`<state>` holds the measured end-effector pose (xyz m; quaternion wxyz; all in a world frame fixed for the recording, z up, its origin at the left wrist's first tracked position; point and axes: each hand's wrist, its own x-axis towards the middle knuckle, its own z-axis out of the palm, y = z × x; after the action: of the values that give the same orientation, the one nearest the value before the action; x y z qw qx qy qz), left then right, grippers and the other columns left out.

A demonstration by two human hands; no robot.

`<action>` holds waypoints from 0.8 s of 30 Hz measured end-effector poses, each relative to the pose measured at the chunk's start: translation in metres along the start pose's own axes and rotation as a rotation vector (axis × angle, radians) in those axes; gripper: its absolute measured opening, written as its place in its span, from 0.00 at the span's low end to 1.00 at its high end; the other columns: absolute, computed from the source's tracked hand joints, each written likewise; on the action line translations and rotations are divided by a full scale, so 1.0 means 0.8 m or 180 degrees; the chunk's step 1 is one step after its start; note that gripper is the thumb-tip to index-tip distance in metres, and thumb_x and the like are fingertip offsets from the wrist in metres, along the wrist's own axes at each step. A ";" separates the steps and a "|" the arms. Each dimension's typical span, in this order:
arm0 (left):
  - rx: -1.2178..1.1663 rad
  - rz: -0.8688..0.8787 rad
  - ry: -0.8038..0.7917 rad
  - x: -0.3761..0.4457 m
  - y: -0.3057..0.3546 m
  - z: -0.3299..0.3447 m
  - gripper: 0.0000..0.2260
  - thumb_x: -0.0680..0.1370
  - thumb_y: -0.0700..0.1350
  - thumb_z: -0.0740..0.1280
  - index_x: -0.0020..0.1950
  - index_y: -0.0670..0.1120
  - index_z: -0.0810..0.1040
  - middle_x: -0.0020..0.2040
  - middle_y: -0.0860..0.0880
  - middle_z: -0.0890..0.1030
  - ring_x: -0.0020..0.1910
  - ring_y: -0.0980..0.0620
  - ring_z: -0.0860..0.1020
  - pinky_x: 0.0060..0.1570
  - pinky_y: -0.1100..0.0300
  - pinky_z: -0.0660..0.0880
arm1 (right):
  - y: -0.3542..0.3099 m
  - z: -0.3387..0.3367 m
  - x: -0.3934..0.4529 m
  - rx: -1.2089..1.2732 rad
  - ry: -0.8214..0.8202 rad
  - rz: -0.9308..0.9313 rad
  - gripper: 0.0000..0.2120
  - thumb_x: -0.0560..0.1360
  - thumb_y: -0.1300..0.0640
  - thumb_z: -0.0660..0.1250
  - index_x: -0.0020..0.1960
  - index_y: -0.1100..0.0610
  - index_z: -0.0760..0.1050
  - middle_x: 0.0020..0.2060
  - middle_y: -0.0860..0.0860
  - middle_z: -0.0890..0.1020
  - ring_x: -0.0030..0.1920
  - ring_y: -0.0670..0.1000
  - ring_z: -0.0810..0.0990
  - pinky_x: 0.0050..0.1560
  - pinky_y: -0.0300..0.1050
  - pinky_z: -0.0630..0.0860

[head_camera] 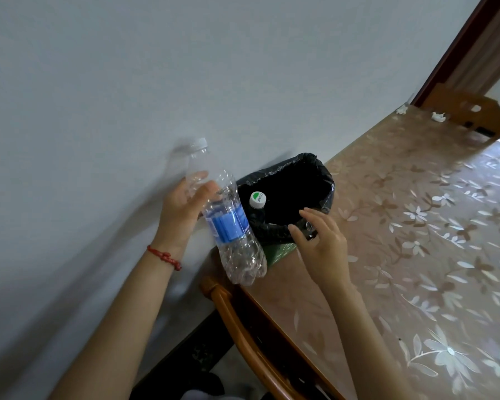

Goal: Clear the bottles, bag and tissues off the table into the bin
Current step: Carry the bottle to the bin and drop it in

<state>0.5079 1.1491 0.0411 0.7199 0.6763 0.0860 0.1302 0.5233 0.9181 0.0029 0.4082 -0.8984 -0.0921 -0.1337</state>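
My left hand [182, 209] grips a crumpled clear bottle [228, 217] with a blue label, held tilted just beside the bin [324, 180]. My right hand [321, 241] pinches the black liner [274, 229] at the bin's near rim. Inside the bin stands another bottle, its green-and-white cap [257, 199] between my hands. Two crumpled tissues [401, 109] lie well apart at the far end of the desk [416, 226].
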 end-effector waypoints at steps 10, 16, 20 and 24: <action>-0.0071 0.0409 0.0152 0.041 0.046 0.053 0.33 0.55 0.66 0.73 0.54 0.51 0.73 0.46 0.52 0.79 0.48 0.50 0.80 0.50 0.56 0.77 | 0.040 -0.013 -0.052 -0.1331 -0.0120 -0.0478 0.19 0.72 0.49 0.68 0.59 0.59 0.76 0.59 0.56 0.79 0.60 0.57 0.76 0.62 0.52 0.69; 0.0110 0.0840 0.0352 0.059 0.047 0.100 0.30 0.61 0.62 0.70 0.58 0.50 0.71 0.51 0.50 0.78 0.50 0.55 0.79 0.49 0.63 0.76 | 0.046 -0.017 -0.058 -0.1354 -0.0085 -0.0485 0.20 0.71 0.51 0.70 0.61 0.56 0.75 0.59 0.54 0.79 0.62 0.57 0.75 0.63 0.48 0.63; 0.0243 0.0830 0.0365 0.064 0.037 0.120 0.34 0.61 0.62 0.69 0.62 0.46 0.69 0.54 0.48 0.76 0.53 0.51 0.77 0.51 0.60 0.76 | 0.046 -0.018 -0.061 -0.1319 -0.0105 -0.0481 0.20 0.70 0.51 0.72 0.60 0.56 0.75 0.59 0.54 0.79 0.62 0.57 0.75 0.60 0.51 0.69; 0.0517 0.0707 0.0400 0.073 0.017 0.130 0.29 0.68 0.52 0.73 0.65 0.45 0.68 0.54 0.50 0.75 0.54 0.53 0.75 0.51 0.67 0.74 | 0.044 -0.019 -0.064 -0.1331 -0.0241 -0.0392 0.20 0.71 0.49 0.70 0.61 0.55 0.75 0.60 0.54 0.78 0.63 0.57 0.75 0.62 0.49 0.66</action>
<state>0.5934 1.0686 0.0653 0.6373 0.7281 0.0659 0.2437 0.4823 0.8808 -0.0288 0.2002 -0.9605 -0.1324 -0.1408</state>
